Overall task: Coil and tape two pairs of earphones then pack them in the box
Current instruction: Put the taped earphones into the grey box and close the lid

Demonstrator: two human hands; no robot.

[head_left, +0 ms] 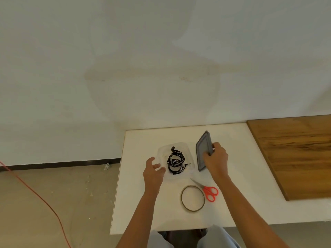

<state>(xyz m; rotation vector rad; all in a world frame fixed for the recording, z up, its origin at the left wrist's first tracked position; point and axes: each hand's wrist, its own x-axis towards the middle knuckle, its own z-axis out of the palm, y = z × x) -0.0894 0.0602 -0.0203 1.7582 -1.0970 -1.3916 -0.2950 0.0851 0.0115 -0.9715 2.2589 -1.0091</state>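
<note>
Head view. A clear plastic box [174, 159] stands on the white table [241, 203] and holds the black earphones [175, 161], coiled into a loose bundle with the earbuds toward the far end and a plug tip pointing right. The left hand [153, 171] rests at the box's left wall, fingers [157, 166] spread and grasping nothing. The right hand [215, 159] grips the grey lid [203, 151] by its right edge, tilting it up just beside the box. Nearer the person lie a thin tape roll [192, 198] and red-handled scissors [208, 191], touching. A wooden board [295, 154] lies at right. No writing is legible.
</note>
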